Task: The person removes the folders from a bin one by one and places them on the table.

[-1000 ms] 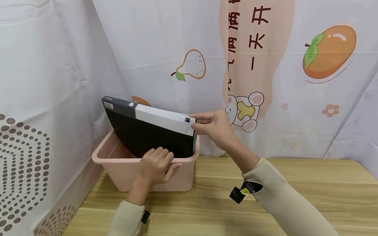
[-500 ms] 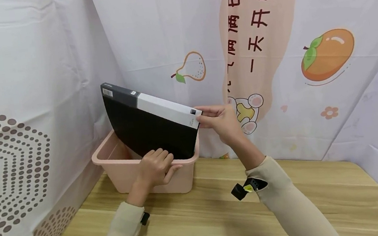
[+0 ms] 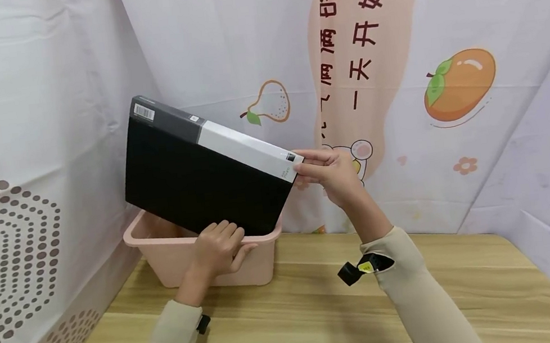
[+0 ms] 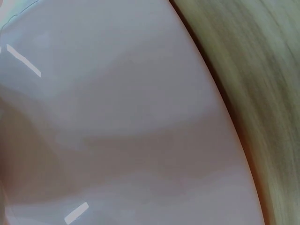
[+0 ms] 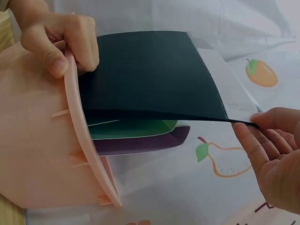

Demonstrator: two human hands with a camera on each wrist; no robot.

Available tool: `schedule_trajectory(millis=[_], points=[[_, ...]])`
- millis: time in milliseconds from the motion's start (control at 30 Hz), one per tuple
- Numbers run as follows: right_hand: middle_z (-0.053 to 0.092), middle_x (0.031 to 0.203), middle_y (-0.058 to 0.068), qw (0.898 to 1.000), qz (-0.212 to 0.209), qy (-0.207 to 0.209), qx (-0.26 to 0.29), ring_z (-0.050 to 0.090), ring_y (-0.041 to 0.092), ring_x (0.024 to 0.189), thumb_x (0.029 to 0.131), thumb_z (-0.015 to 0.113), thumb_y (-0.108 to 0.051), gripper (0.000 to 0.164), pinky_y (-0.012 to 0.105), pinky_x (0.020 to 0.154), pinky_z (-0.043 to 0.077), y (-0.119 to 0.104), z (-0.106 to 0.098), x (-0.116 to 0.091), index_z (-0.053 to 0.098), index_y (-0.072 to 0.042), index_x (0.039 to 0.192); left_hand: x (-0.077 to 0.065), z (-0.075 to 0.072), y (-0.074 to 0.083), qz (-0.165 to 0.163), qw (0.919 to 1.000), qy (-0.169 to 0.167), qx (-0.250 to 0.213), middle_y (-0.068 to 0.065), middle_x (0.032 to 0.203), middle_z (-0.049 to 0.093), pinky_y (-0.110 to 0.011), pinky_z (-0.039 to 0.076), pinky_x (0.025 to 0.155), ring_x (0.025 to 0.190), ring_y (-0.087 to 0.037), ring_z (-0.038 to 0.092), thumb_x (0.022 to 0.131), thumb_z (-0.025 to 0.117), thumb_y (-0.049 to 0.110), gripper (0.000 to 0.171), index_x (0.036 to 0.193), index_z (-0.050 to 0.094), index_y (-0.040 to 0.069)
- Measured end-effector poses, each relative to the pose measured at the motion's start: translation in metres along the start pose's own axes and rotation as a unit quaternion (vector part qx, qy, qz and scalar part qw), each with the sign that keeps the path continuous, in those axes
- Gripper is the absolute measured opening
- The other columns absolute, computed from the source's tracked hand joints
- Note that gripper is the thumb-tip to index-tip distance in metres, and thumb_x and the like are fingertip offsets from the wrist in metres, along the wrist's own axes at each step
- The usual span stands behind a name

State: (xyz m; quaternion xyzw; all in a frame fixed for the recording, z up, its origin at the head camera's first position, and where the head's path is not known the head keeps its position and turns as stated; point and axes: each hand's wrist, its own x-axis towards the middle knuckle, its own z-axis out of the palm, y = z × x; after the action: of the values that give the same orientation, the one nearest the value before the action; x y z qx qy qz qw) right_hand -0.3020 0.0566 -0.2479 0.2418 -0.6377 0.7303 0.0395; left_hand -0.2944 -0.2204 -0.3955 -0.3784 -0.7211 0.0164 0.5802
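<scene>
A black folder [image 3: 189, 175] with a grey and white spine leans tilted in a pink plastic bin [image 3: 163, 263], its left end raised above the rim. My right hand [image 3: 338, 172] pinches the spine's right end between thumb and fingers. With fingers curled over the near rim, my left hand [image 3: 217, 249] grips the bin in front of the folder. In the right wrist view a green folder [image 5: 150, 129] and a purple folder [image 5: 154, 144] show inside the bin behind the black one. The left wrist view shows mostly the bin's wall [image 4: 140, 103] close up.
The bin stands at the back left of a wooden table [image 3: 291, 317]. A white cloth [image 3: 179, 46] with fruit prints hangs behind it, and a dotted cloth [image 3: 9, 252] hangs along the left side.
The black folder has risen out of the bin, its left end most, as my right hand moved up and slightly right. My left hand keeps its grip on the rim.
</scene>
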Motion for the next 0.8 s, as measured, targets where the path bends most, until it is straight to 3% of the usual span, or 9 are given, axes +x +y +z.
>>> schedule_trajectory(millis=[367,567,800], points=[[0.078,0.093,0.002,0.999,-0.024,-0.005,0.042,0.075,0.017,0.076,0.088,0.067,0.013,0.032,0.031,0.075,0.062,0.01,-0.017,-0.003,0.071,0.006,0.119,0.006,0.003,0.0,-0.001,0.9996,0.027,-0.009,-0.003,0.055,0.044,-0.027,0.032,0.043,0.047,-0.016,0.04,0.106,0.041,0.045,0.056,0.065,0.052,0.009],[0.078,0.098,0.005,0.997,-0.016,-0.011,0.078,0.075,0.017,0.088,0.089,0.063,0.016,0.032,0.034,0.08,0.062,0.018,-0.024,-0.006,0.077,-0.002,0.111,0.004,0.002,0.001,-0.005,0.9997,0.018,-0.012,-0.003,0.055,0.043,-0.027,0.033,0.043,0.048,-0.016,0.041,0.106,0.041,0.045,0.055,0.065,0.051,0.009],[0.077,0.1,0.005,0.994,-0.022,-0.016,0.101,0.075,0.016,0.091,0.089,0.059,0.02,0.042,0.033,0.079,0.062,0.025,-0.03,-0.007,0.08,-0.014,0.1,-0.001,0.001,0.001,-0.01,0.9999,0.002,-0.007,-0.003,0.057,0.046,-0.027,0.036,0.044,0.05,-0.017,0.045,0.106,0.04,0.046,0.055,0.066,0.05,0.01]])
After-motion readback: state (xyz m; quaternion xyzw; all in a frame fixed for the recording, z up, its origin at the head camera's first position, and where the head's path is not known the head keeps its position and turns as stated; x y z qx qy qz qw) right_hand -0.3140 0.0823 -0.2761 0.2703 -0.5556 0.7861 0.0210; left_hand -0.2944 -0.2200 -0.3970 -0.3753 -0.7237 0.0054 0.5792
